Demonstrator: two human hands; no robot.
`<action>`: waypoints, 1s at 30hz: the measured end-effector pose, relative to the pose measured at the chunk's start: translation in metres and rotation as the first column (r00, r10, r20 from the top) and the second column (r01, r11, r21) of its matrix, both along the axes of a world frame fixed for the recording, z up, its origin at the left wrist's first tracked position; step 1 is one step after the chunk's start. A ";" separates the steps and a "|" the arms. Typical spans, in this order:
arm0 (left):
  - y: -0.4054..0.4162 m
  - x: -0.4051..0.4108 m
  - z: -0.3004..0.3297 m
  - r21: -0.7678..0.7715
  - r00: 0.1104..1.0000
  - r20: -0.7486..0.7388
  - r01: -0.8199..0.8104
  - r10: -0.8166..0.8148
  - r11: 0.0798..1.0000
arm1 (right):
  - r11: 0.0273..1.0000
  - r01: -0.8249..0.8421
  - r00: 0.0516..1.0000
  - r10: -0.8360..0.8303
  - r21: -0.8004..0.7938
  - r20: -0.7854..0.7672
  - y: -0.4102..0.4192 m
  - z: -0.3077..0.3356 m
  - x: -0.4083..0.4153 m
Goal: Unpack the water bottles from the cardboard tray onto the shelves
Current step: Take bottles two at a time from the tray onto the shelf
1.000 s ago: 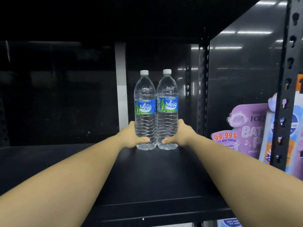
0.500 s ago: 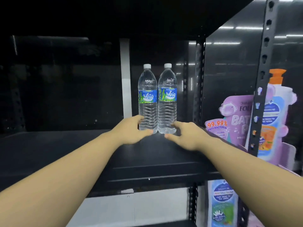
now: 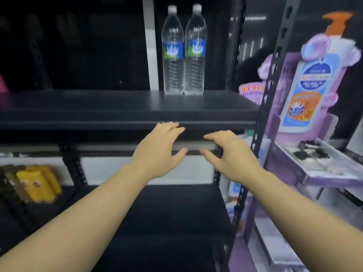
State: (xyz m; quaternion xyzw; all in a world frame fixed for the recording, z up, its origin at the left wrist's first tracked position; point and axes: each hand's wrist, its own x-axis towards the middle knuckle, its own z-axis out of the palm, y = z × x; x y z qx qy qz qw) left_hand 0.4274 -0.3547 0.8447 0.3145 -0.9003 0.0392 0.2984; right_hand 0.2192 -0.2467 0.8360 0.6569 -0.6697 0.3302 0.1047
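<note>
- Two bare hands are stretched out in front of the black shelf unit, both empty, palms down, fingers loosely spread and a bit curled.
- Left hand (image 3: 160, 149) sits just in front of the upper shelf's front edge, fingertips up near the lip; can't tell if they actually touch it.
- Right hand (image 3: 229, 156) is beside it, a touch lower, thumb pointing toward the left thumb with a small gap between the two.
- Both forearms come in from the bottom corners and angle toward the middle.
- Pair of water bottles (image 3: 184, 50) stands upright on the upper shelf (image 3: 98, 107), well back from the hands, side by side and touching, white caps, blue and green labels. They're toward the right end, in front of a white strip on the back wall.
- Lower shelf (image 3: 176, 209) under the arms is black too, with yellow packets (image 3: 37, 183) at its far left, pretty blurry.
- Right of the perforated black upright (image 3: 275, 61) there's a purple display with a big pump bottle (image 3: 312, 81), orange pump on top, blue and orange label.
- Cardboard tray isn't anywhere in this view.
</note>
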 end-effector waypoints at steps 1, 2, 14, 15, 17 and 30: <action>0.010 -0.002 -0.018 0.048 1.000 0.009 -0.005 0.005 0.999 | 0.999 -0.010 1.000 0.010 0.042 0.016 0.010 -0.019 -0.002; 0.020 -0.004 -0.037 0.107 1.000 0.028 -0.014 0.011 0.994 | 0.996 -0.017 1.000 0.014 0.086 0.028 0.018 -0.039 -0.005; 0.087 0.003 -0.274 0.573 0.956 0.291 -0.150 -0.029 0.806 | 0.830 -0.054 0.971 -0.085 0.555 0.222 0.083 -0.261 -0.016; 0.089 0.006 -0.295 0.609 0.952 0.304 -0.164 -0.037 0.776 | 0.810 -0.054 0.968 -0.100 0.584 0.228 0.085 -0.280 -0.014; 0.093 0.016 -0.334 0.675 0.945 0.323 -0.187 -0.057 0.714 | 0.766 -0.063 0.955 -0.141 0.640 0.263 0.091 -0.317 -0.008; 0.089 0.059 -0.571 0.890 0.941 0.334 -0.297 -0.049 0.346 | 0.557 0.011 0.754 -0.550 0.831 0.359 0.105 -0.533 0.037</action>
